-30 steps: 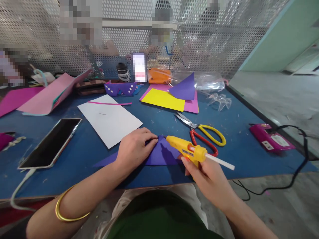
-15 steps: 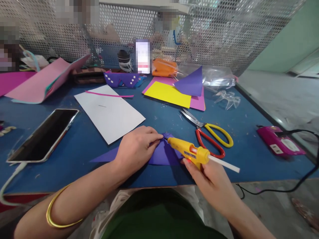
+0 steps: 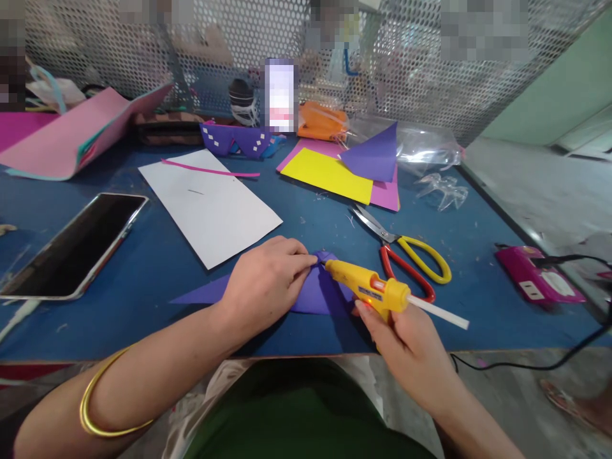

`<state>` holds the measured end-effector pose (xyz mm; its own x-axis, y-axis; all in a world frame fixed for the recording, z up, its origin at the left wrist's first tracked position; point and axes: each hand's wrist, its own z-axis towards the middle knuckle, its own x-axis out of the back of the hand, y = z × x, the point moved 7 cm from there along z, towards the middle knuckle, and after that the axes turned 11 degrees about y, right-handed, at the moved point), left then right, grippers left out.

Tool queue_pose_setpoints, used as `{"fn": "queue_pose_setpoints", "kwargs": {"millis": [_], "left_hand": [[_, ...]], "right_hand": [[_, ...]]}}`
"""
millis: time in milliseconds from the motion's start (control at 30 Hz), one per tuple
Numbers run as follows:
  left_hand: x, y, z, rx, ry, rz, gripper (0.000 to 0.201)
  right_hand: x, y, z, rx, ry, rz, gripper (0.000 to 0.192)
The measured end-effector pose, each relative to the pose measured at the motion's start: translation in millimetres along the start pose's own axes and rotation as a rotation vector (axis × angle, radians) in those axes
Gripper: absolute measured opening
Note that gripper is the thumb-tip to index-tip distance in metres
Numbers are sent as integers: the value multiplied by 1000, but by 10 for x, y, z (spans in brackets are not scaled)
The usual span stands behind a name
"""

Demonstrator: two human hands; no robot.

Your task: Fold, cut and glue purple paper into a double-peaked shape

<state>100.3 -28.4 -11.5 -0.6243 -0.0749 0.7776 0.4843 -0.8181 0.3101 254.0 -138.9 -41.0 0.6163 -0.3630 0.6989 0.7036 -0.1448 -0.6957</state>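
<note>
The blue felt-covered table [image 3: 143, 274] carries everything, and the folded purple paper piece [image 3: 315, 296] lies near its front edge, straight ahead of the person. The left hand [image 3: 268, 280] lies flat over the paper's middle, fingers curled down and pinching a raised flap at its peak. The right hand [image 3: 411, 347] is wrapped around the grip of the yellow hot glue gun [image 3: 370, 290], a white glue stick jutting from the back and the nozzle just at the lifted flap.

To glue well here, I judge that the left fingertips should keep the flap open but clear of the hot tip, and that a small bead suits thin paper better than a long squeeze.

Beside the gun lie red and yellow handled scissors [image 3: 406, 258], apart from it. The left hand hides most of the fold, so the exact spot under the nozzle cannot be seen, nor whether any glue is out.
</note>
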Motion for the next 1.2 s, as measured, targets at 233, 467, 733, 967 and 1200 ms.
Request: {"fn": "queue_pose_setpoints", "kwargs": {"millis": [233, 467, 733, 967, 1200], "left_hand": [[11, -1, 15, 1, 6, -18, 28], [3, 3, 10, -10, -10, -13, 31], [-15, -15, 1, 1, -32, -5, 30], [-11, -6, 3, -12, -23, -14, 31], [-7, 1, 0, -18, -18, -7, 33]], "right_hand": [[-4, 10, 3, -3, -26, -52, 43], [11, -3, 2, 11, -25, -57, 41], [7, 23, -4, 6, -18, -54, 42], [-2, 3, 1, -7, -40, -22, 36], [27, -23, 9, 52, -13, -51, 36]]}}
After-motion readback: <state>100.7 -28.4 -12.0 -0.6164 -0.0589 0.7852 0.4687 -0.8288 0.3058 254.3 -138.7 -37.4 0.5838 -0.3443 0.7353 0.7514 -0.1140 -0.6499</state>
